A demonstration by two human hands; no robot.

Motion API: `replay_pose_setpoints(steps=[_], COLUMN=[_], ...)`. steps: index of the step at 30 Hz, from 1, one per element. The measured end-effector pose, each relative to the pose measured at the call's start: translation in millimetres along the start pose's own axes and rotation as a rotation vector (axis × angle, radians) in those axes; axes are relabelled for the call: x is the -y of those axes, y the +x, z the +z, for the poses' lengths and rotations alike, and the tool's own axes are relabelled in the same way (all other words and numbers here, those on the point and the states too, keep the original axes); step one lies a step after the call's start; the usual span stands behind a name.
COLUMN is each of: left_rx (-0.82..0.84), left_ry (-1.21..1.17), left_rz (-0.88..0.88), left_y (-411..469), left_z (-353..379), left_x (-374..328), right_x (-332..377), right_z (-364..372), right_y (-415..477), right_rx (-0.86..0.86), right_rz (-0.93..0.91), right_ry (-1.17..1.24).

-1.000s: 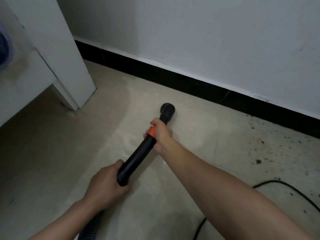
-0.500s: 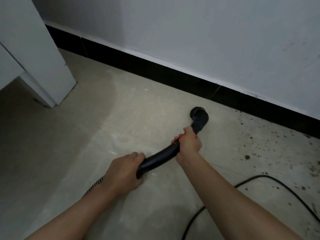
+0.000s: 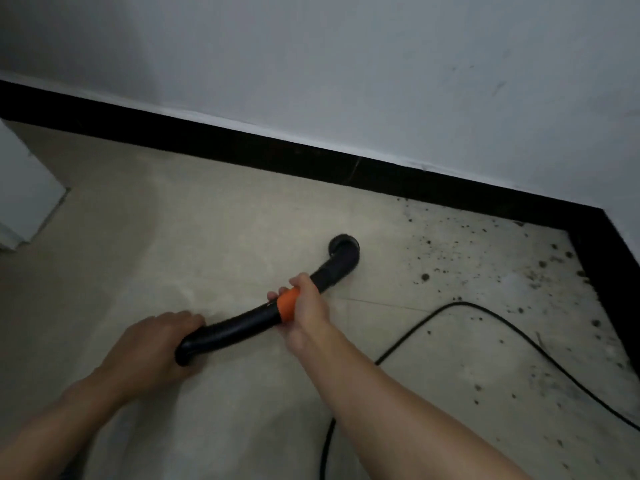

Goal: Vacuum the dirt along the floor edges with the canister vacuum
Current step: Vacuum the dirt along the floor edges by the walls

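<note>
Head view, looking down at a beige tiled floor (image 3: 180,237) where it meets a white wall (image 3: 346,64) trimmed with a black baseboard (image 3: 346,166).

The black vacuum tube (image 3: 242,323) lies slantwise across the middle of the view, its rear end low on the left and its front end curving up to the right. The round nozzle (image 3: 343,244) points down at the floor, near the baseboard but apart from it; whether it touches the tile cannot be settled from this angle.

The left hand (image 3: 149,351), somewhat blurred, wraps its fingers round the bent rear end of the tube. The right hand (image 3: 308,306) grips the tube at its orange collar (image 3: 287,304), fingers curled over the top and thumb side toward the camera.

Dark specks of dirt (image 3: 425,277) are scattered over the floor to the right of the nozzle and thicken toward the corner where the baseboard turns.

A black cord (image 3: 460,304) loops across the floor on the right, passing behind the right forearm. The corner of a white cabinet (image 3: 24,195) shows at the left edge.
</note>
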State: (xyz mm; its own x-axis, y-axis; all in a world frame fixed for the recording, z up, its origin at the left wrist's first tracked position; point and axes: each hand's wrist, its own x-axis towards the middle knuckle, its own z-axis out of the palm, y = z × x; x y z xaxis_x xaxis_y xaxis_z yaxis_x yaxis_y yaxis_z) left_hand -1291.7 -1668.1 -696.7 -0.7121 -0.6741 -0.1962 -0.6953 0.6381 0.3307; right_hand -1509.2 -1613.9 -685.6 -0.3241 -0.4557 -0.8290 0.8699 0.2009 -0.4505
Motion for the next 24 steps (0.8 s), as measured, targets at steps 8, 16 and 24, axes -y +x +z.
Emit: replay_pose_setpoints(steps=[8,16,24], left_rx=[0.046,0.129,0.217], left_ry=[0.273,0.032,0.099], left_rz=[0.196,0.061,0.041], left_y=[48,94,126], left_z=[-15,4,-6], left_x=[14,-83,-99], right_x=[-39,64,70], right_z=[-37,-62,-80], right_y=[-46,-23,-17], right_rx=[-0.166,-0.228,-0.246], right_rz=[0.072,-0.149,-0.139], right_ry=[0.268,0.221,0.262])
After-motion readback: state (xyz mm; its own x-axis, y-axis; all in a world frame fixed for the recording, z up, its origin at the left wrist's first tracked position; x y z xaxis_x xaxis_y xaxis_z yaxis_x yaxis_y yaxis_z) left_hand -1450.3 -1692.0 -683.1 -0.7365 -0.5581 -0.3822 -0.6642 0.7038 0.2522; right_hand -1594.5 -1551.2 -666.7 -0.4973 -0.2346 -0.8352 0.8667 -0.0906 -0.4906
